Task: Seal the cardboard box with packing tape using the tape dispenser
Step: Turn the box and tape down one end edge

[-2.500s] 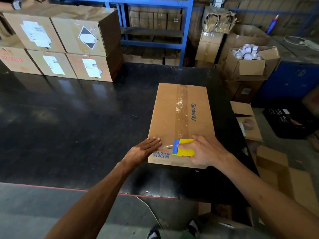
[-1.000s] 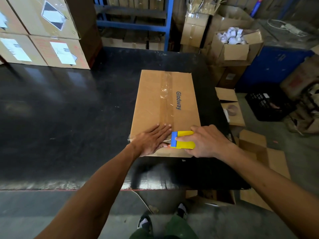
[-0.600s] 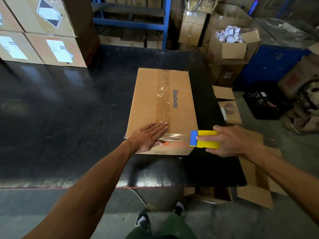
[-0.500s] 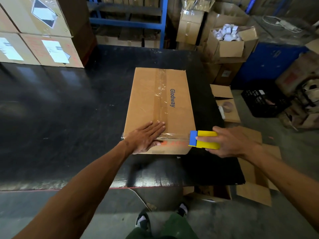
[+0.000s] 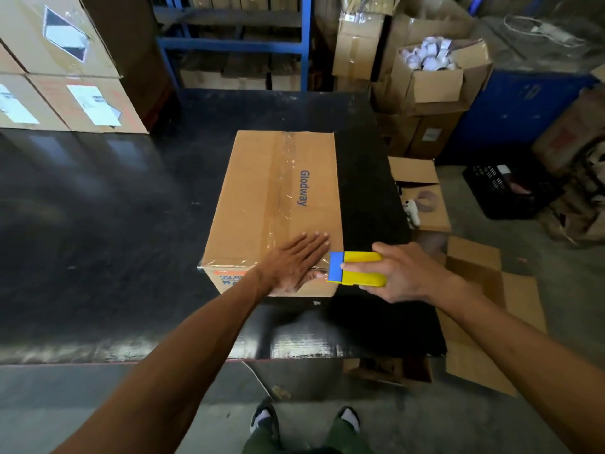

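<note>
A closed brown cardboard box (image 5: 255,191) printed "Glodway" lies on the black table (image 5: 98,240). Clear packing tape (image 5: 283,188) runs along its top seam, and another clear strip crosses its near edge. My left hand (image 5: 294,263) lies flat, fingers together, on the box's near right corner over that strip. My right hand (image 5: 402,273) grips a yellow and blue tape dispenser (image 5: 355,268) just off the box's right side, blue end touching the corner.
Stacked labelled cartons (image 5: 65,77) stand at the table's back left. Blue shelving (image 5: 242,44) rises behind. To the right are an open carton of white items (image 5: 429,77), a low box with a tape roll (image 5: 425,201), a black crate (image 5: 510,191) and flattened cardboard (image 5: 481,309) on the floor.
My right hand drew the dispenser from the box's near top across to its right corner, laying tape along the near edge. My left hand slid right along the strip, pressing it.
</note>
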